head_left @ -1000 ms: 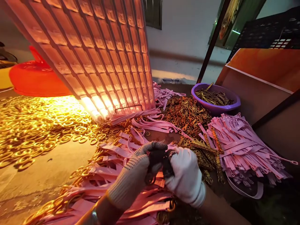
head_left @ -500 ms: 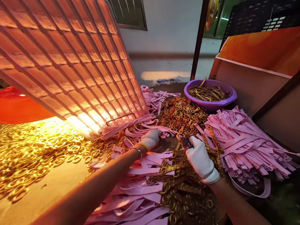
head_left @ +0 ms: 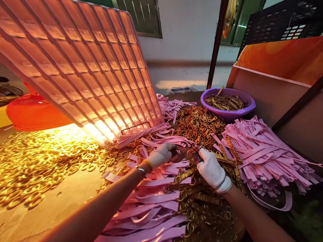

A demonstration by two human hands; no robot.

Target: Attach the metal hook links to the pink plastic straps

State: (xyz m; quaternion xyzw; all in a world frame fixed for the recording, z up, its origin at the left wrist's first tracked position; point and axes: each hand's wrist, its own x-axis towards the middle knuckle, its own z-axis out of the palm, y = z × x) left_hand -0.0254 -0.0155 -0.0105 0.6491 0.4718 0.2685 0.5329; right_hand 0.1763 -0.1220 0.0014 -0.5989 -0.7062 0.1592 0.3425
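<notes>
My left hand point(head_left: 161, 156), in a dotted knit glove with dark fingertips, is closed in a pinch above the pink straps point(head_left: 161, 198). A small pink strap end point(head_left: 178, 151) shows at its fingertips. In my right hand point(head_left: 213, 169), gloved in white, is a dark-wrapped hand tool point(head_left: 195, 157); its kind is unclear. A reddish ring shape shows at the tool's front end, pointing toward my left hand. Below the right hand lies a heap of gold chain pieces point(head_left: 204, 215) with rings at their ends. The two hands are apart.
Loose gold rings point(head_left: 63, 161) cover the left, lit by a red lamp point(head_left: 35, 112). A ribbed translucent panel point(head_left: 101, 67) leans above them. Farther back are a copper-coloured pile point(head_left: 199, 124) and a purple basin point(head_left: 228, 112) of chains. Pink straps point(head_left: 267, 154) are stacked at right.
My left hand has drawn back slightly from the straps, with a pink end at its fingertips. My right hand has shifted slightly left with the tool. The camera view has shifted slightly.
</notes>
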